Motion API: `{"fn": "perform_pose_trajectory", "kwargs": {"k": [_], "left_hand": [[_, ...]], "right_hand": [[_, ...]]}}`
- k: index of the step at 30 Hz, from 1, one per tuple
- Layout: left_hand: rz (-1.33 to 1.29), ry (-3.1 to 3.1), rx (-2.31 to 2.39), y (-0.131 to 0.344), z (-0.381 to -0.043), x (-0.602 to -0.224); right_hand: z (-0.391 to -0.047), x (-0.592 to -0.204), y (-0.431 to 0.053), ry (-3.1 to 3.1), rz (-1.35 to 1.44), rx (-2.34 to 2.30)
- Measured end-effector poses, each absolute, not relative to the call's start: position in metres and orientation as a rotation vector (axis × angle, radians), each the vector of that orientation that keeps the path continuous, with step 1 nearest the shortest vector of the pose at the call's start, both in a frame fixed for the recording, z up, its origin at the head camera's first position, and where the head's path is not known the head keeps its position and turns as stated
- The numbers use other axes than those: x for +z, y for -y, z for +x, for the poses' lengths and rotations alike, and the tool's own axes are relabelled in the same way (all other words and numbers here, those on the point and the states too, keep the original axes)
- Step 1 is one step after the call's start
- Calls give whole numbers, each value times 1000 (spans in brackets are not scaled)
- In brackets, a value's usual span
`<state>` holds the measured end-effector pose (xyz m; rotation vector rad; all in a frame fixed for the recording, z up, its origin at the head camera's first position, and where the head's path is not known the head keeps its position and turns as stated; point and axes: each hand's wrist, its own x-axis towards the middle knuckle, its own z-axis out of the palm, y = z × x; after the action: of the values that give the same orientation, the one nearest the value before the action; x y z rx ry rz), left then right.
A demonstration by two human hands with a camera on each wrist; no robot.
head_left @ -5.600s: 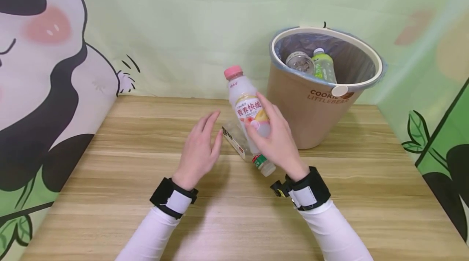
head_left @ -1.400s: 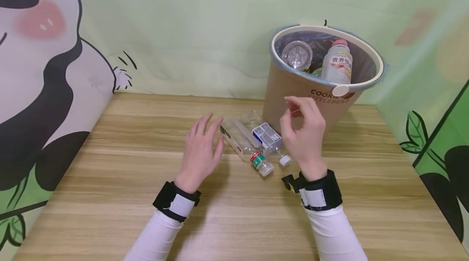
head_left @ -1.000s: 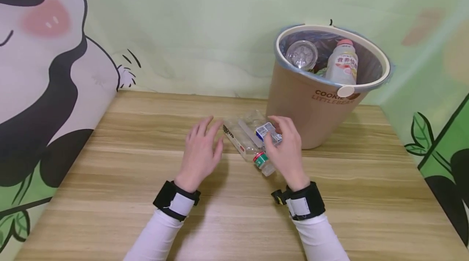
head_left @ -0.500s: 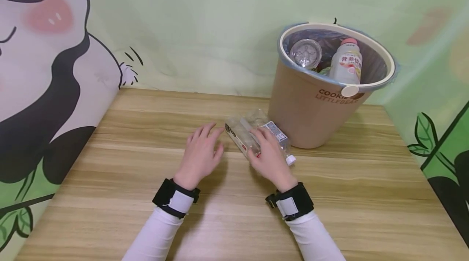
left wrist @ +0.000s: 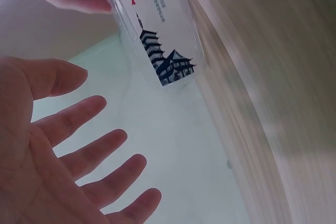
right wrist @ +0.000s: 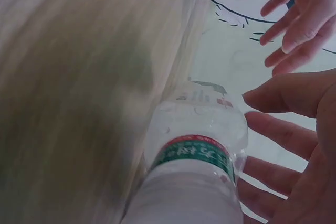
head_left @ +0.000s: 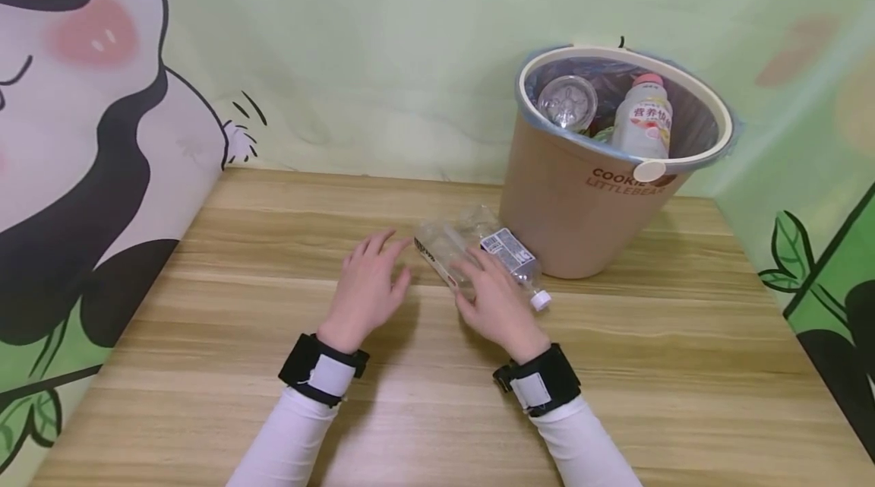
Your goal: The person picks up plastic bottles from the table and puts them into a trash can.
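Note:
A clear plastic bottle (head_left: 437,240) lies on the wooden table, with a pagoda drawing on its white label (left wrist: 168,61) and a green band (right wrist: 194,153) near its neck. My right hand (head_left: 499,305) is over its neck end in the head view; its fingers (right wrist: 278,129) reach the bottle's side, while the thumb stands apart from the other fingers. Left of the bottle, my left hand (head_left: 365,286) hovers with spread, relaxed fingers, holding nothing. Beside my right hand lies a second clear bottle (head_left: 508,250), with a blue-and-white label and white cap.
A beige bin (head_left: 574,221) with a blue liner stands behind the bottles at the right. Inside it are a pink-capped white bottle (head_left: 642,122) and a clear container (head_left: 567,103) showing its round end. A panda-print cloth (head_left: 369,77) hangs behind the table (head_left: 273,229).
The pink-capped bottle, held in my right hand at first, is now in the bin. My right hand has come back to the clear bottles, ending over the green-banded one. My left hand has barely moved.

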<state>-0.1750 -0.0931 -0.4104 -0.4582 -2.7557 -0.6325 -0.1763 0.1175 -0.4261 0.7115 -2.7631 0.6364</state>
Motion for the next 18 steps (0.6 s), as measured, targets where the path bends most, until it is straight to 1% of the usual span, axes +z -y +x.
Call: {"fn": "perform_pose_trajectory", "kwargs": {"k": [18], "left_hand": [[-438,2745,-651,101,-179,-410]], "right_hand": [[-178,-427,-122,2710,791,691]]}}
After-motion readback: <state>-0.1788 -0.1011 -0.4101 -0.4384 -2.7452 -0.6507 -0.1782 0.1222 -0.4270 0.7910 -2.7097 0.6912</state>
